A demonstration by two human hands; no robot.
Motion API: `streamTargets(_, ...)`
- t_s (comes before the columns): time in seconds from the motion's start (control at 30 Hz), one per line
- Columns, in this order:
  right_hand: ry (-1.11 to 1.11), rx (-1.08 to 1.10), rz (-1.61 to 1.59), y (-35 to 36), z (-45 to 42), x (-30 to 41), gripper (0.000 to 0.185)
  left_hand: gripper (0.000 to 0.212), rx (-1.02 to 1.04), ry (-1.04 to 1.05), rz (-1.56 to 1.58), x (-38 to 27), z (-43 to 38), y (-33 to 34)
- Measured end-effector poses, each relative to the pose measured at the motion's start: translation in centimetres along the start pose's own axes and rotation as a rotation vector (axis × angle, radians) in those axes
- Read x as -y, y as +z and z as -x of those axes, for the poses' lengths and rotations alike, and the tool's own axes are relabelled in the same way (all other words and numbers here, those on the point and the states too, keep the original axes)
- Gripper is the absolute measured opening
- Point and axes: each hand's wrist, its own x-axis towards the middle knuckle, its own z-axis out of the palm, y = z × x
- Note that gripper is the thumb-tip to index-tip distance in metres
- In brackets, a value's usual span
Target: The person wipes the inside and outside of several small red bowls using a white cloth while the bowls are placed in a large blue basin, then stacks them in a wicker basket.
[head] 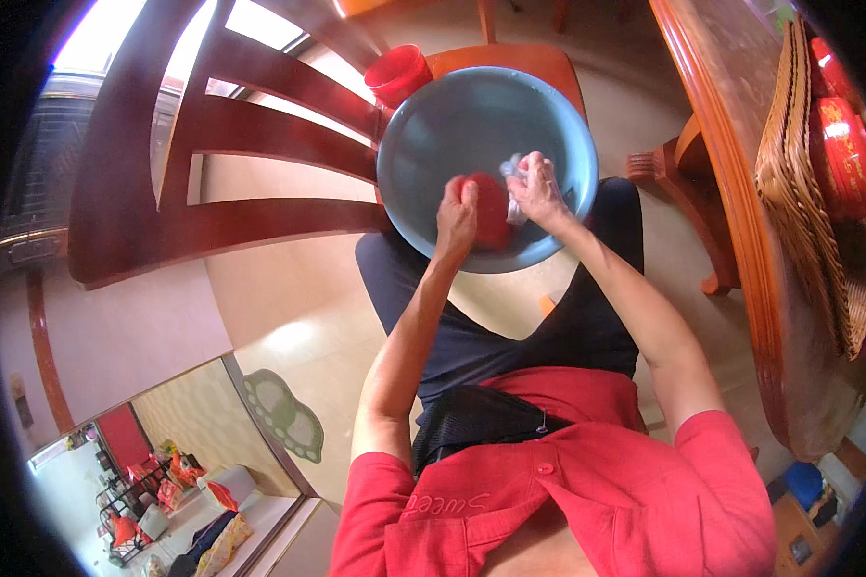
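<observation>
A large blue-grey plastic basin [476, 108] rests on the wooden chair seat in front of me, partly above my knees. Inside its near part my left hand [459, 209] grips a red bowl-like item [489, 209], which is blurred. My right hand [537, 189] is closed on a wet, whitish cloth or film [514, 209], just right of the red item. Whether the cloth touches the red item is hard to tell. Red bowls or cups [398, 75], stacked, stand at the basin's upper left rim.
The slatted wooden chair back [281, 220] rises at the left. On the right is a table with a wooden edge [747, 274], holding stacked wicker trays [801, 195] and red containers [844, 159]. A green mat [285, 415] lies on the floor at lower left.
</observation>
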Motion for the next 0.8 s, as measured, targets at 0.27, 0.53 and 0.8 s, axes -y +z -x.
streamTargets(0.27, 0.245, 0.24, -0.363, 1.6, 0.7, 5.0, 0.041, 0.045, 0.16, -0.357, 0.566, -1.9, 0.1, -1.6)
streamTargets(0.53, -0.344, 0.774, -0.124, -1.0, -0.1, 4.6, 0.027, 0.041, 0.041, -0.112, 0.526, -0.1, -0.8, -0.3)
streamTargets(0.8, -0.36, 0.712, 0.883, -2.8, -1.1, 1.3, 0.034, 0.044, -0.013, -0.189, 0.538, -1.1, -0.3, -0.7)
